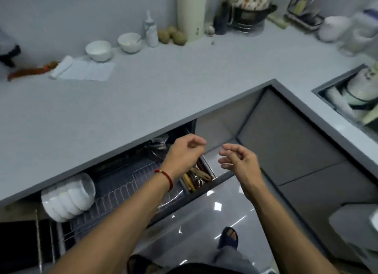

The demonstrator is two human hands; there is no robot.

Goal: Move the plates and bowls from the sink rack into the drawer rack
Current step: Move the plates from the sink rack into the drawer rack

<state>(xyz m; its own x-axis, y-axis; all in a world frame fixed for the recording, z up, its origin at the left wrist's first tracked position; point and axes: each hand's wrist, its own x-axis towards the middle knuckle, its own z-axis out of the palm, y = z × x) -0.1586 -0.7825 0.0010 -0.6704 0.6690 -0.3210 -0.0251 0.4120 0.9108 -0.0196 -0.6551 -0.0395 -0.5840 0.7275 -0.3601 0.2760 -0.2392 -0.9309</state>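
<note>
The drawer rack [122, 183] is pulled out under the counter, a wire grid with a row of white bowls [67, 198] stacked on edge at its left end. My left hand [184, 151] hovers over the rack's right end, fingers loosely curled, holding nothing. My right hand [239, 161] floats beside it over the drawer's right edge, fingers relaxed and empty. At the far right the sink rack [347, 98] holds white plates and bowls [362, 89], partly cut off by the frame edge.
Chopsticks and utensils [196, 177] lie in a tray at the drawer's right end. On the counter [163, 85] stand two white bowls [99, 50], a folded cloth [81, 68], potatoes, bottles and a pot [251, 14]. Grey cabinet doors [286, 143] fill the corner.
</note>
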